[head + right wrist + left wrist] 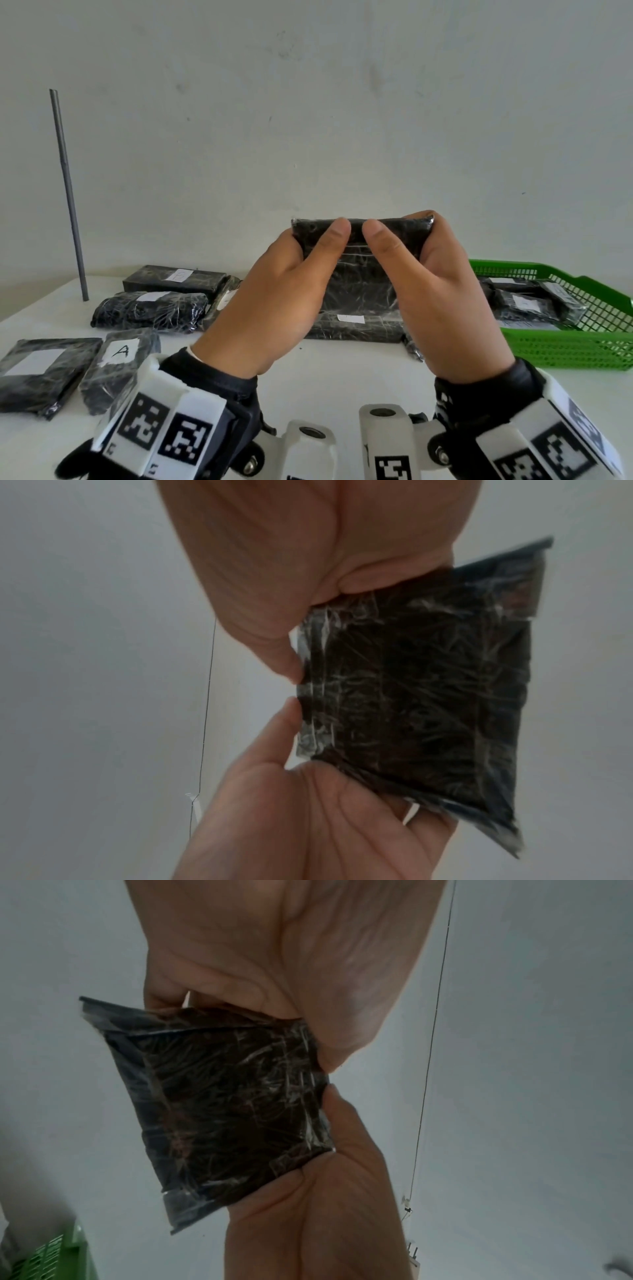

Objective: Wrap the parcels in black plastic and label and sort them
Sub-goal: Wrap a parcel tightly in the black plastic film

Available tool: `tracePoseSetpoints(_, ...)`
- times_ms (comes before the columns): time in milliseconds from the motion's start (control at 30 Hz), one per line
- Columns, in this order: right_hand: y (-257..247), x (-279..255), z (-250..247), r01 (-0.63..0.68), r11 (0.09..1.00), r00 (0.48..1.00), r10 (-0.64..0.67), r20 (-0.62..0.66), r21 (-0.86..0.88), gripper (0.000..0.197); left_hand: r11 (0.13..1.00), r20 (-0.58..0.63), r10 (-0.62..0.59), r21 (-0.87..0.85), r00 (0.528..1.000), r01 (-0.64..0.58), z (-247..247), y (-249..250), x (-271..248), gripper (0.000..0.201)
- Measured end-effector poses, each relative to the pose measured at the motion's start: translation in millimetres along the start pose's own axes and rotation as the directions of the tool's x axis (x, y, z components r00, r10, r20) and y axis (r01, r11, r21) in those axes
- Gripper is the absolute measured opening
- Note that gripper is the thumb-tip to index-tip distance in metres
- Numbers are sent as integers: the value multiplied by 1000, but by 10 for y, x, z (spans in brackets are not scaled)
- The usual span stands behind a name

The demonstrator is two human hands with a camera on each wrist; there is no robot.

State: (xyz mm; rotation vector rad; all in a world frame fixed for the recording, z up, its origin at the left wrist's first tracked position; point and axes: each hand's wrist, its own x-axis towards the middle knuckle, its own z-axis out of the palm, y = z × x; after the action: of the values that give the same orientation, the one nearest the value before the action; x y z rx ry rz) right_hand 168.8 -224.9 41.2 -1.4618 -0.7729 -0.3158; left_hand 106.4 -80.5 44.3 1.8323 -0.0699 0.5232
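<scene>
Both hands (363, 287) pinch the wrapped parcel (363, 260) above the counter (325, 370); slick, possibly unsealed plastic could slip or unfold.

We see parcel (363, 260) in glossy crinkled black plastic; green basket (565, 346) plastic mesh; counter (325, 377) smooth matt white.

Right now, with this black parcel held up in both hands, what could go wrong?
The parcel is held in the air only by its edges, between the left hand and the right hand, so it might slip onto the parcels below. No label shows on it in any view, so it could get sorted unmarked. The thumbs press its crinkled wrap, which might tear or loosen.
</scene>
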Motion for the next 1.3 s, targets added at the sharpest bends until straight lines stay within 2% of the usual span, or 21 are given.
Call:
tracePoseSetpoints(67, 4, -4, 17, -9, 1000, 1000, 8, -21, -8, 24, 1000, -2, -7, 4, 1000, 7, 4, -1, -4, 65)
tracePoseSetpoints(167, -8, -14, 37, -32, 999, 999, 32, -24, 27, 25, 1000, -15, 4, -23, 1000, -4, -9, -19, 12, 58)
tracePoseSetpoints(267, 2, -11, 27, -53, 998, 998, 53, -21, -23, 26, 999, 10, 5, -37, 1000, -5, -8, -11, 9, 65)
tracePoseSetpoints(367, -7, -3, 1, -119, 984, 993, 117, 20, 136, 22, 999, 25, 16, -39, 1000, -15, -57, -37, 39, 77)
tracePoseSetpoints(433, -26, 8, -22, -155, 967, 987, 144, 67, 204, 23, 999, 42, -24, -33, 999, 25, -93, -37, 45, 93)
tracePoseSetpoints(467, -11, 15, -35, -161, 962, 986, 146, 78, 223, 24, 998, 33, -44, -43, 998, 46, -121, -61, 68, 94)
tracePoseSetpoints(500, -11, 18, -41, -157, 957, 987, 140, 84, 244, 24, 999, 27, -39, -34, 999, 40, -139, -71, 69, 81)
tracePoseSetpoints(567, 7, 23, -51, -121, 961, 992, 105, 76, 251, 27, 1000, -47, 12, 25, 999, -11, -144, -39, 54, 35)
tracePoseSetpoints(600, 12, 28, -52, -93, 972, 995, 82, 59, 216, 29, 999, -82, 19, 35, 996, -16, -135, -38, 49, 30)
tracePoseSetpoints(700, -1, 28, -59, -19, 999, 1000, 20, -14, 39, 38, 999, -109, 40, -24, 993, -42, -134, -45, 64, 40)
tracePoseSetpoints(733, -11, 24, -63, -13, 1000, 1000, 12, -20, -8, 42, 997, -124, 55, -46, 991, -61, -123, -41, 64, 48)
tracePoseSetpoints(833, -71, 6, -20, -60, 996, 998, 59, -16, -59, 47, 986, -162, 43, -154, 986, -68, -129, -79, 92, 73)
tracePoseSetpoints(967, -56, 5, 8, -127, 992, 989, 128, -77, 9, 50, 987, -201, 19, -151, 979, -50, -108, -89, 103, 62)
tracePoseSetpoints(1033, -57, 14, 8, -139, 989, 984, 144, -101, 55, 54, 989, -197, 65, -119, 978, -90, -89, -99, 102, 65)
tracePoseSetpoints(1100, -30, 16, 0, -100, 995, 989, 96, -116, -28, 56, 987, -215, 93, -107, 972, -119, -60, -90, 87, 68)
tracePoseSetpoints(1167, 5, 22, -9, -82, 990, 992, 71, -104, -111, 55, 991, -211, 73, -90, 975, -94, -28, -92, 80, 62)
tracePoseSetpoints(1233, 41, 31, -9, -117, 988, 989, 106, -104, -104, 56, 997, -245, 54, -45, 968, -67, 13, -59, 40, 50)
tracePoseSetpoints(1300, 36, 35, 9, -138, 989, 985, 131, -111, -55, 53, 997, -205, 63, -25, 977, -70, 46, 1, -2, 45)
